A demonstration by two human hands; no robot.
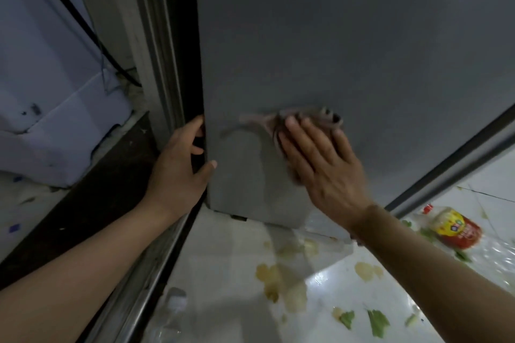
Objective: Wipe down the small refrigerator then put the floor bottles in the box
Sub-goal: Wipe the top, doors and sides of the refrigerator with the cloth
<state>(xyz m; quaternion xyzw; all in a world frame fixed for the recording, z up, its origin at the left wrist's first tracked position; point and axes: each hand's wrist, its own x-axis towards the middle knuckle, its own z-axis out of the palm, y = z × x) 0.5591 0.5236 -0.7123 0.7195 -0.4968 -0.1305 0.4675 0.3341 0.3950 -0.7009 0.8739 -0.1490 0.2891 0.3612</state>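
At the near edge, two bare forearms enter from the bottom corners and reach toward the refrigerator. Near left, a clear plastic bottle (174, 303) lies on the floor beside a metal rail (145, 287), blurred, its label unreadable. The white tile floor (223, 259) carries yellowish stains and scraps of green leaf (377, 320), scattered mostly to the right. Crinkled clear plastic wrap lies further right.

Mid-distance right: a second bottle (454, 227) lies on its side, with a red and yellow label and a red cap pointing far-left. It rests on the floor, well apart from both hands, just right of the refrigerator's lower corner.

Left hand (181, 164): fingers curled round the left edge of the grey refrigerator door (334, 50), thumb on the front face, fingertips tucked into the dark gap behind it. Gripping the door edge.

Right hand (320, 159): flat, fingers spread and extended, palm pressing a brownish cloth (301, 117) against the door's lower front. Cloth bunched under and beyond the fingertips, partly blurred. A darker, damp-looking patch on the door runs below and left of the cloth.

Door fills the centre and far right; a dark seal strip runs along its right edge.

Far left: a pale blue-white appliance or cover (55, 106), scuffed with dark marks, a black cable (83, 22) running diagonally across it. A dark surface sits between it and the rail.
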